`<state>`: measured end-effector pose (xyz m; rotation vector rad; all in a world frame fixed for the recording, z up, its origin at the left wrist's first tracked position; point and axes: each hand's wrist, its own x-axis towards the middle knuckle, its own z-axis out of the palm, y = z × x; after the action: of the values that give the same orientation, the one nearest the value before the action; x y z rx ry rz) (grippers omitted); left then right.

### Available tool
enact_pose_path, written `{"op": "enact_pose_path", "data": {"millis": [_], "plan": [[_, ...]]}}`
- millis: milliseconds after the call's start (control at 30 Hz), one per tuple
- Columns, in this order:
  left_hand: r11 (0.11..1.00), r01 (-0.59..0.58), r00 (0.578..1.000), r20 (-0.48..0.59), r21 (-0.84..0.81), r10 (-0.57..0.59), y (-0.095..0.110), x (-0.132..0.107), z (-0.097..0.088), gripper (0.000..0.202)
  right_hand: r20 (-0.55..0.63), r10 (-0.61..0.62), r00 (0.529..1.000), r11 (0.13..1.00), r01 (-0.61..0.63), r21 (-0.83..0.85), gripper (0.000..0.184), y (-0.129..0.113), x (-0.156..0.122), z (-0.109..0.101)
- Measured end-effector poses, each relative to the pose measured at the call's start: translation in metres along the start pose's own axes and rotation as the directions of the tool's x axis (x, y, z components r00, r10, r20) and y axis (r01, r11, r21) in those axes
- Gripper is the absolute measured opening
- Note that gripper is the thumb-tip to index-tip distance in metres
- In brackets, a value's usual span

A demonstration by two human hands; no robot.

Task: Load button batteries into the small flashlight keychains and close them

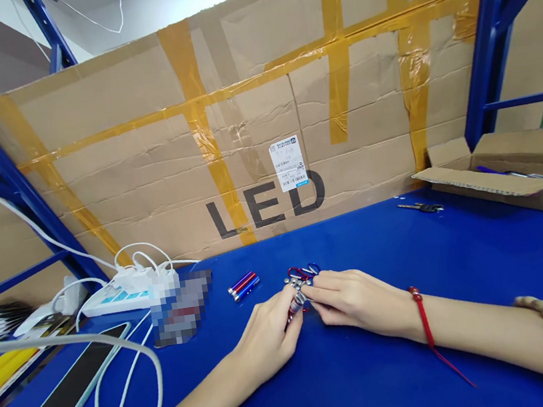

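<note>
My left hand (272, 331) is closed around a small red metal tube with a silver end (297, 301), which looks like a mini flashlight. My right hand (352, 296) meets it from the other side, fingertips pinched at the silver end; what they grip there is too small to make out. Just beyond the fingers lie red and blue carabiner clips (314, 269) and several small silver parts (290, 282), partly covered by my hands. Left of them, a few red and blue mini flashlights (243, 287) rest side by side on the blue tabletop (377, 377).
A white power strip (126, 288) with plugs and looping cables stands at left, near a phone (70, 390) and a blurred-out packet (185, 310). Keys (421, 207) lie at the back right beside an open cardboard box (526, 184). A large cardboard panel (363, 103) closes off the back.
</note>
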<state>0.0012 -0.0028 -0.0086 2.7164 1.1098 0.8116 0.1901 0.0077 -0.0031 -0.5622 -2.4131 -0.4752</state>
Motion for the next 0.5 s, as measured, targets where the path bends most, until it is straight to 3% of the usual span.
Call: {"op": "enact_pose_path", "data": {"millis": [167, 333, 500], "plan": [[0.998, 0.059, 0.998, -0.015, -0.010, -0.059, 0.0069, 0.0005, -0.0043, 0.015, -0.018, 0.035, 0.999, 0.999, -0.035, 0.036, 0.021, 0.0043, 0.0001, 0.0000], [0.991, 0.132, 0.991, 0.015, -0.030, -0.131, 0.0089, 0.0013, -0.0080, 0.022, -0.089, 0.146, 0.985, 0.985, -0.137, 0.102, 0.023, 0.0091, 0.0004, -0.0022], [0.995, 0.096, 0.994, 0.057, 0.014, -0.096, 0.0090, 0.0022, -0.0084, 0.025, -0.191, 0.165, 0.968, 0.981, -0.141, 0.131, 0.021, 0.0071, 0.0010, -0.0051]]}}
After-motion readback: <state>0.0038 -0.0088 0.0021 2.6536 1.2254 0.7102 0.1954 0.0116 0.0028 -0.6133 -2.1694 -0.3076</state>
